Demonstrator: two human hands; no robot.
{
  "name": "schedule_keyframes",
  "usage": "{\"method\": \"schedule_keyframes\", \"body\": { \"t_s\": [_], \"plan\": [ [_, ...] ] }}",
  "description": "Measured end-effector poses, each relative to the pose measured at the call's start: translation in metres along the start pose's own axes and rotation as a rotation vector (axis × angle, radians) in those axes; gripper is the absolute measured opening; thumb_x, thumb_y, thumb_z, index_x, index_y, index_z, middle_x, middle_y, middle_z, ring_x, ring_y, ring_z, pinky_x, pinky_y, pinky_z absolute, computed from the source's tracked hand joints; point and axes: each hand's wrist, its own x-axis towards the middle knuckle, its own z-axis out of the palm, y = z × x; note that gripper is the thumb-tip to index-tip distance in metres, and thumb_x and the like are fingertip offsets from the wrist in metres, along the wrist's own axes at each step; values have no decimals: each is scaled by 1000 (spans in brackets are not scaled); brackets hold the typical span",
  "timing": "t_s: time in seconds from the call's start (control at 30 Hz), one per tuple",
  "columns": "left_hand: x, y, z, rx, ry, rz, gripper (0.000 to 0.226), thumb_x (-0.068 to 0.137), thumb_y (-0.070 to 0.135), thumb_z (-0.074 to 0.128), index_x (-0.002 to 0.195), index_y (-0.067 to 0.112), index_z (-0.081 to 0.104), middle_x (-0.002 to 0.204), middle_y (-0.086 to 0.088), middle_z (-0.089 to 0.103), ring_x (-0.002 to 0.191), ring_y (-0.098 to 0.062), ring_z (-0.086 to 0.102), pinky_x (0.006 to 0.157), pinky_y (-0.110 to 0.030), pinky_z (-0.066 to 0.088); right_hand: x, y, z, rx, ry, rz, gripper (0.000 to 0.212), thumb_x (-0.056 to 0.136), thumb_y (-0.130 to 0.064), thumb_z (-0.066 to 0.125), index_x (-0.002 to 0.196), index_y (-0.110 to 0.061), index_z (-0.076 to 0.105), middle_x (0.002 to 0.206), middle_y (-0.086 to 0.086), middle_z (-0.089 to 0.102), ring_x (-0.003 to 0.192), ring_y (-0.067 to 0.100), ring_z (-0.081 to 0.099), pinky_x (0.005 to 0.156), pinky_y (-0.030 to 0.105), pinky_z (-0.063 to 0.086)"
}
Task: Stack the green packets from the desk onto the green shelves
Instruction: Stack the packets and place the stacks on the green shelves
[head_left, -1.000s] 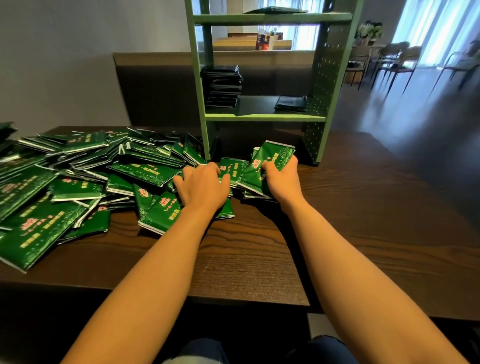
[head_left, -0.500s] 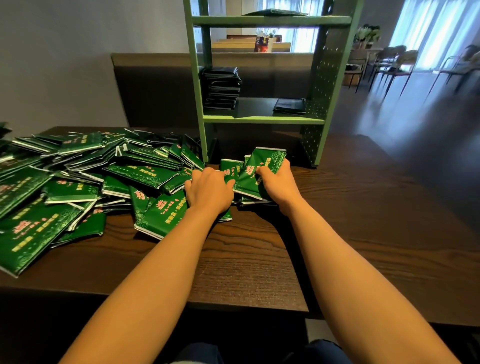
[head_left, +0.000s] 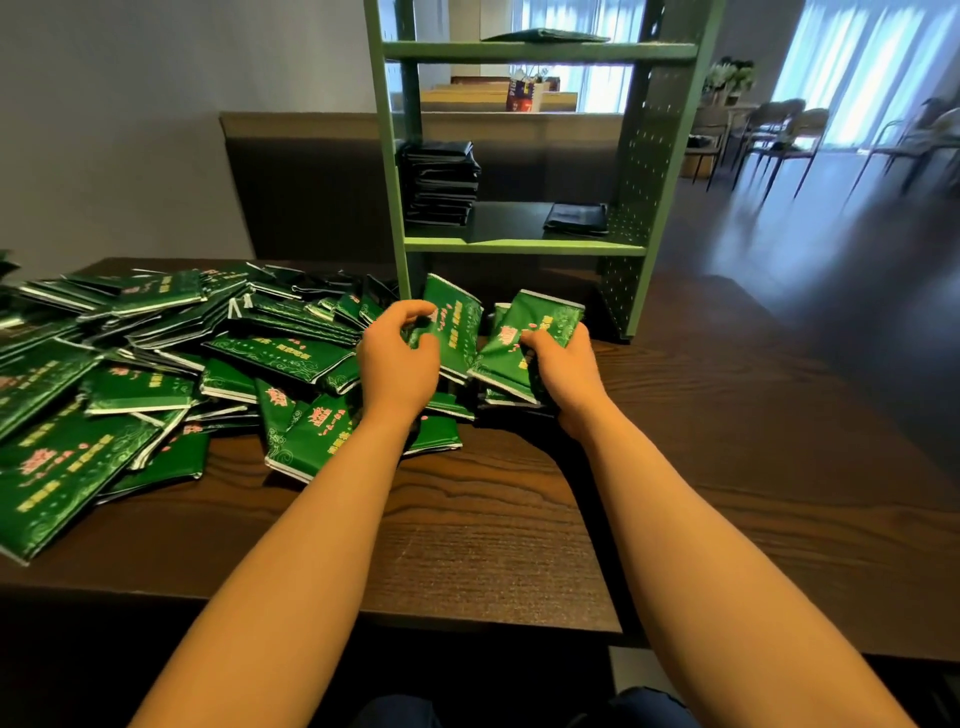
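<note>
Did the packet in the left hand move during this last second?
Yes. The packet that the left hand holds has tipped up off the pile; its top edge now reaches the foot of the green shelves' left post. Earlier it lay flat, lower.

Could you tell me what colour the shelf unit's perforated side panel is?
The perforated side panel is pale green; head view.

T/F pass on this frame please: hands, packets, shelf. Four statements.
1. Each hand grips a packet: left hand the left packet, right hand the right packet. True.
2. The middle shelf is bare. False: middle shelf bears a tall stack at left, a low stack at right.
3. The loose pile lies on the desk, left of both hands. True.
4. The right hand is setting its packet on a shelf. False: it is down near the desk, below that shelf.
</note>
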Motion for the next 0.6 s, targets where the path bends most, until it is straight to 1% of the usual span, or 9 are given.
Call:
{"method": "schedule_keyframes", "body": {
  "t_s": [0.1,0.17,0.23,0.3,0.37,0.4,0.47,0.53,0.6],
  "plan": [
    [3,-1,-5,-225,41,-109,31,85,-3,62,98,24,70,102,6,66,92,-16,65,81,-51,58,-5,-2,-5,-30,104,-40,47,101,-17,60,140,-12,35,109,-4,58,98,14,59,82,31,47],
    [2,1,-4,-309,-29,-165,33,85,-4,64,94,27,71,99,3,67,97,-22,66,85,-50,58,-9,-2,-3,-62,84,-59,53,104,-19,58,147,-14,29,115,-3,55,107,17,58,90,34,45],
    [-3,4,1,-311,-131,-162,31,84,-6,65,100,21,71,96,2,67,93,-15,67,86,-40,58,-6,-3,3,0,43,-2,51,108,-30,51,150,-18,26,117,-3,54,106,16,59,89,34,47],
    [-11,7,4,-240,-206,-87,30,85,-4,67,109,14,71,95,7,67,81,-1,65,77,-25,56,-6,-9,8,93,-3,89,49,108,-49,42,145,-19,32,120,0,60,101,15,63,81,33,52],
    [-17,7,7,-107,-265,41,29,85,4,71,112,15,72,99,12,68,86,4,63,79,-14,50,-4,-9,10,127,-30,131,57,105,-57,45,144,-16,37,126,7,64,108,22,68,88,40,58],
    [-19,7,7,-77,-292,87,27,85,7,72,110,16,74,100,12,69,91,4,64,83,-12,48,-5,-9,10,140,-27,128,54,104,-50,52,142,-15,36,126,8,63,111,25,68,94,45,58],
    [-18,9,7,-102,-312,110,20,86,9,70,104,18,76,99,10,73,95,-2,67,88,-19,52,-6,-5,8,151,-16,125,52,101,-29,63,142,-14,34,126,11,63,112,29,68,100,52,56],
    [-17,9,4,-129,-220,91,20,87,14,64,102,21,74,97,7,74,92,-6,69,85,-28,56,-6,-2,7,138,-14,112,53,97,-19,65,141,-15,35,125,11,63,112,29,68,101,52,56],
    [-15,6,-2,-49,-98,66,19,89,16,61,104,24,71,96,4,73,84,-10,69,77,-33,58,-9,-4,6,122,16,73,50,97,-16,64,139,-14,37,120,7,62,112,27,67,100,49,56]
  ]
}}
